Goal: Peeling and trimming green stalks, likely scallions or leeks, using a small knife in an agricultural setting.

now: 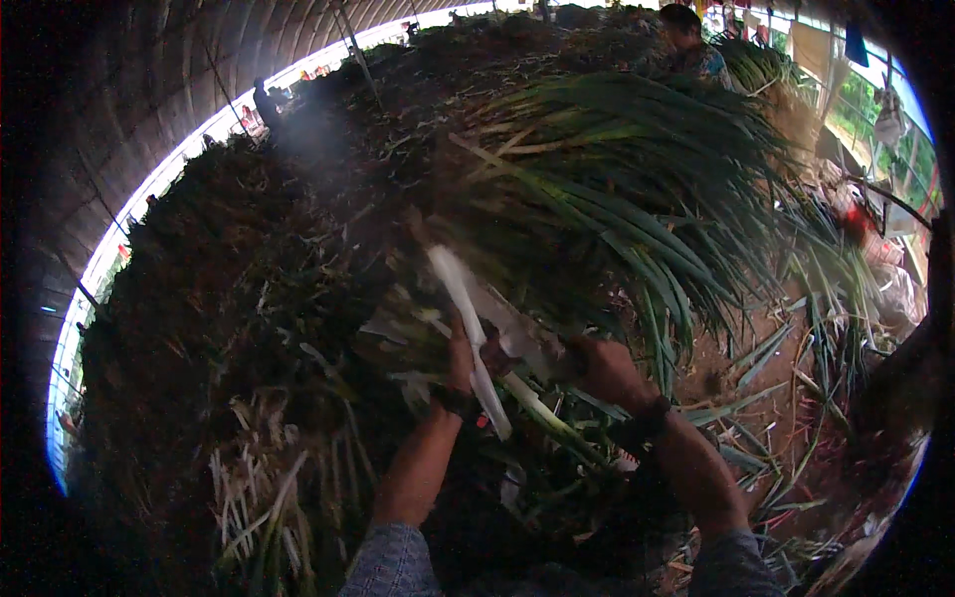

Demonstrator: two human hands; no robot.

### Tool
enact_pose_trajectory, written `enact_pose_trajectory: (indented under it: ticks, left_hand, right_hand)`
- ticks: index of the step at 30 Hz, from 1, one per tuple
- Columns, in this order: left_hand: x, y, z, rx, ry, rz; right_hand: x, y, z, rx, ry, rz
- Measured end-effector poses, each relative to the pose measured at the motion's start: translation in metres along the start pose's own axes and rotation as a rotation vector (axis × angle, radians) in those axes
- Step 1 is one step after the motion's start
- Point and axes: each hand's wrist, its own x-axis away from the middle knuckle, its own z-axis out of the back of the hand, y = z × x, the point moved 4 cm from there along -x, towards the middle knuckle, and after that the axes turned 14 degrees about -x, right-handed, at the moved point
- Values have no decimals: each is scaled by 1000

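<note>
My left hand is closed around a thick white leek stalk. The stalk stands tilted, its pale end pointing up and away from me. To its right, my right hand is closed on what looks like a broad-bladed knife. Its grey blade slants toward the stalk, blurred; whether the two touch I cannot tell. Below the blade, a second pale-green stalk runs down to the right, and I cannot tell whether my left hand holds it too.
A big heap of long green leek leaves lies ahead to the right. White stalks are bunched at the lower left. Loose leaves litter the brown ground on the right. Another person is at the far right behind the heap.
</note>
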Motion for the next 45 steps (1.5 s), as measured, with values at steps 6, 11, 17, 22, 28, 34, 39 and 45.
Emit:
enact_pose_trajectory:
  ticks: [6,11,17,22,28,34,39,45]
  left_hand:
    - [-4,3,-2,-251,91,-125]
    - [0,-6,10,-41,236,-13]
    - [-11,-19,-7,15,215,-92]
    - [-33,-44,67,77,346,-151]
    - [4,-61,36,-89,483,-269]
    - [33,-134,147,-522,599,-241]
    - [41,-133,121,-312,632,-213]
    - [49,-65,129,213,649,-253]
  right_hand:
    - [-2,18,-7,25,25,-7]
    - [-3,-3,-2,86,-110,-141]
    - [12,-28,15,10,-170,-166]
    - [15,-21,8,42,-72,-28]
    - [51,34,2,40,-243,59]
    - [44,17,-10,63,-350,-43]
    - [52,13,-10,103,-518,-92]
    - [43,13,-4,221,-412,-187]
